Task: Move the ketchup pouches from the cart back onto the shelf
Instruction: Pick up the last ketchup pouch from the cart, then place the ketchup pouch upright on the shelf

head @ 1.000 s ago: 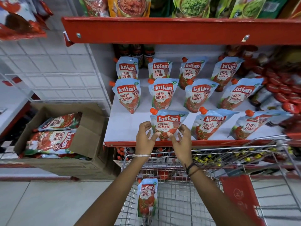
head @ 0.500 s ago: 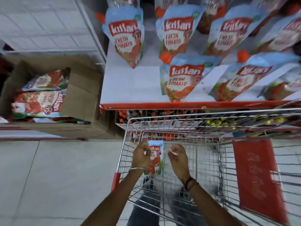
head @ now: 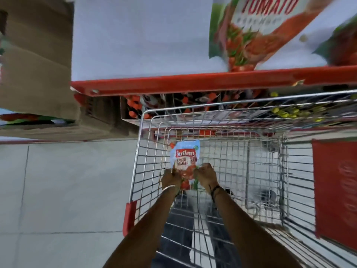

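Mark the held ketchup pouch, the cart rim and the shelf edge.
ketchup pouch (head: 185,157): head view, on its printed front, above the hands.
cart (head: 251,102): head view, on the far top rail.
shelf (head: 173,85): head view, on its red front lip.

the cart (head: 143,132) is open-topped; the shelf (head: 135,45) lies bare left of a ketchup pouch (head: 257,31).

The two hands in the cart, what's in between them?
A ketchup pouch. In the head view, the left hand and right hand pinch its bottom corners inside the wire cart.
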Demonstrator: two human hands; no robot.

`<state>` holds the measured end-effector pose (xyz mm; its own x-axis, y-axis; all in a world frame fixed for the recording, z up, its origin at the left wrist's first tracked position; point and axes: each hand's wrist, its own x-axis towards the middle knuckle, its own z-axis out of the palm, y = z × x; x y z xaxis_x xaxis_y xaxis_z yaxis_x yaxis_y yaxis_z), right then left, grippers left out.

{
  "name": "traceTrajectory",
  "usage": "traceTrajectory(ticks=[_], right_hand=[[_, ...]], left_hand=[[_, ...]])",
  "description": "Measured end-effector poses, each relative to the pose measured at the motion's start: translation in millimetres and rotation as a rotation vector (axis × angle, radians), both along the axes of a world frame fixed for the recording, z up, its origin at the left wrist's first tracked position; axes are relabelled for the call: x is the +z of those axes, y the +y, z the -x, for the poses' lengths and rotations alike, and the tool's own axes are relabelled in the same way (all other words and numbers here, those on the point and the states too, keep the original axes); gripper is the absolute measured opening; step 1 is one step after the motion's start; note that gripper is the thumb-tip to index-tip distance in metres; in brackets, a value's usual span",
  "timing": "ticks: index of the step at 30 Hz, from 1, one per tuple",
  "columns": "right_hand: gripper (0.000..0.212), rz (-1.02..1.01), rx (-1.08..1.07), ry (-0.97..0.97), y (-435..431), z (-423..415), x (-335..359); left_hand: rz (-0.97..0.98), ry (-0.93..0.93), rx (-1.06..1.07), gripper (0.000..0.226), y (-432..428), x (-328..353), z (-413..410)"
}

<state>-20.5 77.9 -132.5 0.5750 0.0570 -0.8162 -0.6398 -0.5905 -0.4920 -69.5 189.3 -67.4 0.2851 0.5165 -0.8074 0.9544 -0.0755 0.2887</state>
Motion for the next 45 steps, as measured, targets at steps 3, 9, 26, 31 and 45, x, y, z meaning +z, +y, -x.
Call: traceTrajectory(ticks=[3, 9, 26, 31, 45], right_hand=[[0.039, 0.04, -0.009, 0.01, 4, -3, -19], [0.035, 0.094, -0.01, -0.035, -1, -3, -2], [0.019, -0.289, -0.071, -0.391, -18, -2, 208], [0.028, -0.423, -0.057, -0.553, -10, 0, 279], [0.026, -0.445, -0.151, -1.057, 82, -37, 407]], left_hand=[[-0.012, 0.001, 0.085, 0.034, 1, -13, -4], [0.08, -0.006, 0.128, 0.029, 2, -14, -6], [0.135, -0.547, 0.328, 0.022, 5, 135, 14], [0.135, -0.805, 0.255, 0.02, 19, 203, 12], [-0.095, -1.253, 0.177, 0.029, 99, 326, -35]])
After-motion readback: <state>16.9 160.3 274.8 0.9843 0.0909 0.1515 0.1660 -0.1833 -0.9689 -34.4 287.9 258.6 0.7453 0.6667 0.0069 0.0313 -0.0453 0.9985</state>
